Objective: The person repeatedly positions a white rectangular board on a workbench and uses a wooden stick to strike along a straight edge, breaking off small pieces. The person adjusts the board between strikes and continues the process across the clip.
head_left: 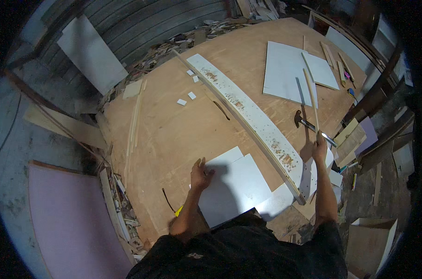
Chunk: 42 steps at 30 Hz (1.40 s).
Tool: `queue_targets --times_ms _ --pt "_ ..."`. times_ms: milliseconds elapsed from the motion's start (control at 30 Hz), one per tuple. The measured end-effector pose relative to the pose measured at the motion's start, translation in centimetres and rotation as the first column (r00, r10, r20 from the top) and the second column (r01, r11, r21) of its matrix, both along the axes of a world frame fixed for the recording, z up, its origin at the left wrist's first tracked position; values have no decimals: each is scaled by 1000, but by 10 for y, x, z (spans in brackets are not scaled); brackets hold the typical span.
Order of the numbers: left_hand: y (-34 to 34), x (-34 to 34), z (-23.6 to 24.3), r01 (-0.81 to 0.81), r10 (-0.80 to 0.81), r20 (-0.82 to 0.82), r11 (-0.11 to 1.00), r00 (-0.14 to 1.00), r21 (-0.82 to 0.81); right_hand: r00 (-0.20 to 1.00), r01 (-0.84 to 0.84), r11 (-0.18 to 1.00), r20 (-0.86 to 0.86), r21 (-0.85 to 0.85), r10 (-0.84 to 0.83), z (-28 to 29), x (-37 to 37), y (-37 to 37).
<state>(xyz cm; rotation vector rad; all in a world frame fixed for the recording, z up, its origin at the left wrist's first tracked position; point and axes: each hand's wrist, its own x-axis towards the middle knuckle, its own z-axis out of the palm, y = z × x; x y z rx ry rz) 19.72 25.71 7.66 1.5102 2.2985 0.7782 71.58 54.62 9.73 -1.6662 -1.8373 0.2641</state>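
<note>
My right hand (319,148) is closed around the lower end of a thin wooden strip (310,95), which points away from me over the right side of the table. A claw hammer (308,124) with a dark head and metal shaft is right beside that hand. My left hand (202,175) has its fingers apart at the left edge of some white panels (234,186) that overlap in front of me. It holds nothing; whether it touches the panel is hard to tell. Between my hands, a long white board (248,109) with a wooden edge and chipped patches runs diagonally across the table.
The large plywood table (155,111) carries white offcuts (181,102), a dark curved strip (221,110) and larger white panels (285,69) at the far right. Thin wood strips (135,116) lie along the left. Scrap wood (174,51) is heaped past the far edge. An open box (371,242) stands lower right.
</note>
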Motion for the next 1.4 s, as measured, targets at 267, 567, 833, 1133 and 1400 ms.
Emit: queue_targets --times_ms 267,567,833,1133,1400 --pt "-3 16 3 27 -56 -208 989 977 -144 997 -60 998 -44 0 60 39 -68 55" --pt "-2 20 -15 89 -79 -299 996 951 20 562 -782 516 -36 -349 826 16 -140 -320" --pt "65 54 -46 53 -13 -233 985 972 166 696 -580 723 232 -376 679 11 -162 -341" --pt "75 71 -31 60 -56 -157 998 986 23 706 -502 808 394 -309 589 8 -149 -304" --pt "81 76 -32 126 -130 -308 991 942 -33 796 -417 850 321 -322 512 0 -130 -275"
